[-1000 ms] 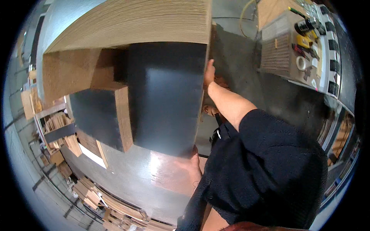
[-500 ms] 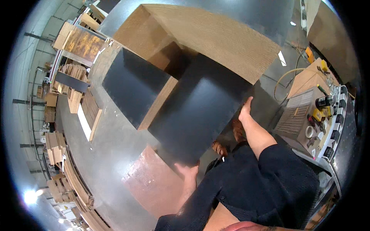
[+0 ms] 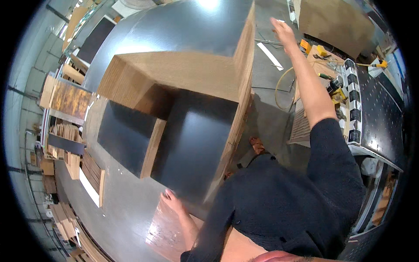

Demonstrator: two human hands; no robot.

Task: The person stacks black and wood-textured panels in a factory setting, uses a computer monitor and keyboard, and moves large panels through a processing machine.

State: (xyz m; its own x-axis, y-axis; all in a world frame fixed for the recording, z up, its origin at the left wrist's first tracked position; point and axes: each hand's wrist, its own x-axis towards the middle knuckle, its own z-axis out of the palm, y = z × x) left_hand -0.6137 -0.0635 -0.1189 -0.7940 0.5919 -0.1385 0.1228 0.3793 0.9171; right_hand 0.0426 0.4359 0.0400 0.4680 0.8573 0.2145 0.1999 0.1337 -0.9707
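Observation:
A wood-grain cabinet carcass (image 3: 187, 70) with black inner panels lies before me on a grey table. A wooden divider (image 3: 153, 148) separates the smaller black panel (image 3: 126, 135) at left from the larger black panel (image 3: 196, 135) at right. Along the right side stands a long wooden side board (image 3: 238, 113), its edge toward me. My left hand (image 3: 173, 203) is open at the near edge of the larger black panel; whether it touches is unclear. With fingers stretched out, my right hand (image 3: 284, 35) is beyond the side board, apart from it and holding nothing visible.
Beneath my left forearm lies a brownish sheet (image 3: 166, 231). At right, a cart carries a drill (image 3: 335, 84) and small tools beside a perforated black worktop (image 3: 384, 109). A yellowish hose (image 3: 279, 89) curves nearby. Stacked boards (image 3: 72, 126) stand at left.
My right hand has left the carcass's right edge and reached far forward. The side board now shows upright there. My left hand shifts left along the near edge; the view has turned.

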